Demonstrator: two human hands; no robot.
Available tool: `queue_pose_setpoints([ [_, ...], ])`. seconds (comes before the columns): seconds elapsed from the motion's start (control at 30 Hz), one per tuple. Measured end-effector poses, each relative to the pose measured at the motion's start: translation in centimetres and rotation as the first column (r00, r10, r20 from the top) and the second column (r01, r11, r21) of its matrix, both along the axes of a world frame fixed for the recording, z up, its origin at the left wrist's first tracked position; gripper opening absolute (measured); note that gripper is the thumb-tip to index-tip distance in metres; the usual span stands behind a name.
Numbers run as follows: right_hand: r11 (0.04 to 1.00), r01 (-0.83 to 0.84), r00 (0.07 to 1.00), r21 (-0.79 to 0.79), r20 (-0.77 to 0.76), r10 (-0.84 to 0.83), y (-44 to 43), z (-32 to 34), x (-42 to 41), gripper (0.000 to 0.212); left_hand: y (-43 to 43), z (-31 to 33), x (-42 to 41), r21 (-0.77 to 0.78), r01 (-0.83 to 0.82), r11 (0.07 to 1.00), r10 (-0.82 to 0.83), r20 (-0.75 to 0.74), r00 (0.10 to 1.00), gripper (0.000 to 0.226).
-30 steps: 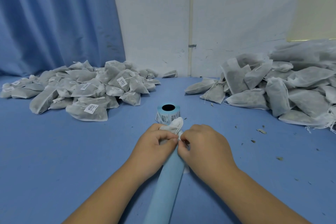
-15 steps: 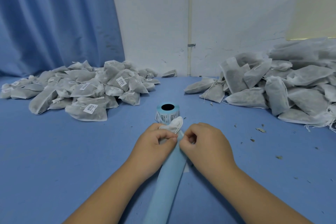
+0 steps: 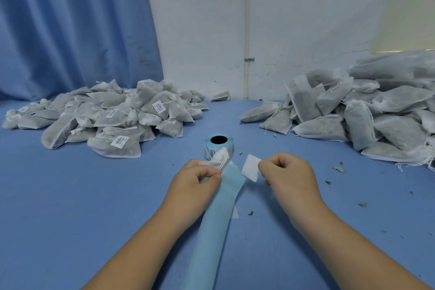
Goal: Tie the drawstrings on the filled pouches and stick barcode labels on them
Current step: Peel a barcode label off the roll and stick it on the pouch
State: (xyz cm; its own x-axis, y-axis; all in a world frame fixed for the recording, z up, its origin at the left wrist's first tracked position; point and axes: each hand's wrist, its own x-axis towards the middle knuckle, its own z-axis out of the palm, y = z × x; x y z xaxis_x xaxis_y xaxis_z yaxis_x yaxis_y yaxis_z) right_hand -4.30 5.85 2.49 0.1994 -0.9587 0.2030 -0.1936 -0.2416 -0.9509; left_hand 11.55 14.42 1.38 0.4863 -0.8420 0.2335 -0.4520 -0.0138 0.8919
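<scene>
Two hands low centre over blue table [image 3: 70, 195]. L hand [image 3: 195, 186] curled, gripping small white pouch [image 3: 220, 158] plus top end of blue backing strip [image 3: 216, 231]. Strip's long axis runs from near edge away toward label roll [image 3: 219, 145], leaning slightly R. Pouch neck points away, at roll. R hand [image 3: 287, 176] fisted, thumb + forefinger pinching barcode label [image 3: 251, 170], blank side up, clear of strip, sticking out L. Labelled pile [image 3: 106, 115] far L, unlabelled pile [image 3: 364, 113] far R.

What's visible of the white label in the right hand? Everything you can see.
The label is a small white rectangle, thin and paper-like. The side facing the camera shows no print. The right hand pinches its right edge, holding it tilted above the blue table. Its left edge sits close beside the blue backing strip; contact unclear.
</scene>
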Motion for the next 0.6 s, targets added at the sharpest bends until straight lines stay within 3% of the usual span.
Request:
queue_pose_setpoints([
  [0.2, 1.000, -0.002, 0.999, -0.004, 0.040, 0.002, -0.1, 0.3, -0.4, 0.026, 0.0, 0.1, 0.6, -0.044, -0.101, 0.994, 0.101, 0.009, 0.995, 0.026],
  [0.43, 0.999, -0.006, 0.997, -0.042, 0.078, 0.010, 0.2, 0.6, -0.3, 0.023, 0.6, 1.2, 1.7, -0.265, -0.307, 0.914, 0.324, 0.020, 0.946, 0.029],
  [0.6, 0.998, -0.009, 0.989, -0.070, 0.143, 0.019, 0.8, 1.2, -0.4, 0.020, 1.5, 2.2, 1.3, -0.403, -0.276, 0.873, 0.287, -0.034, 0.957, 0.033],
])
